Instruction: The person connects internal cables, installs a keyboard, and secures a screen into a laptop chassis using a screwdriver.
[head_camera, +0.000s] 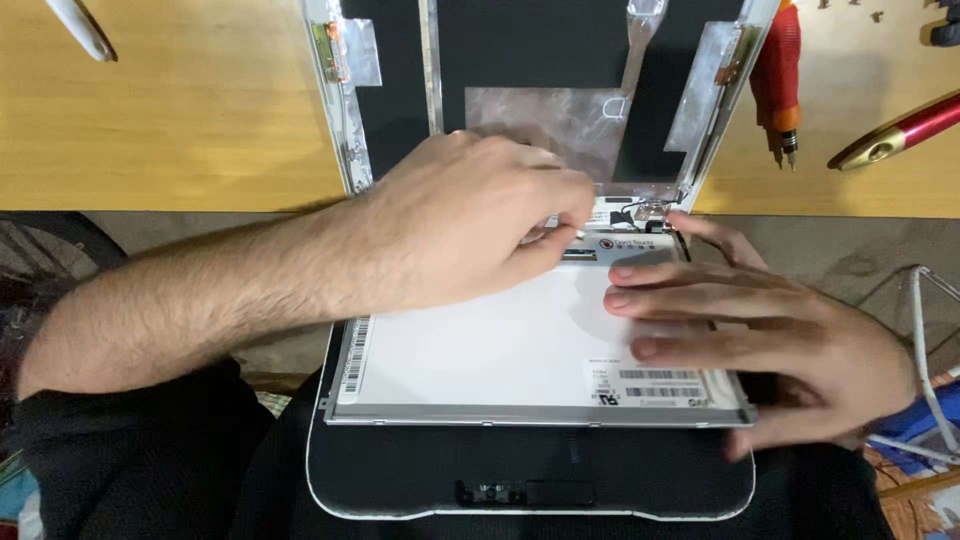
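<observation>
**Bare screen panel lies face down over a black lid, both hands on it**

The left hand (470, 215) reaches across from the left, fingers curled and pinching something small at the far edge of the display panel (500, 345); what it nips is too small to make out. The right hand (760, 340) lies flat and open, fingers spread, pressing the panel's right side.

The panel is a thin rectangle, its back a matte white sheet framed in dull grey metal, with barcode stickers at the left edge and near right corner. It rests on a glossy black lid shell (530, 475) with rounded corners and a pale rim, lying near the bench's front edge and over the person's lap.

Beyond it the shell's far half (530, 60) spreads over the yellow wooden bench (200, 110), lined with crinkled silver foil and black sheet. At the right, a red-handled screwdriver (778, 75) and a red-and-gold tool (895, 135) lie on the wood. White cables (925, 350) trail off the right edge.
</observation>
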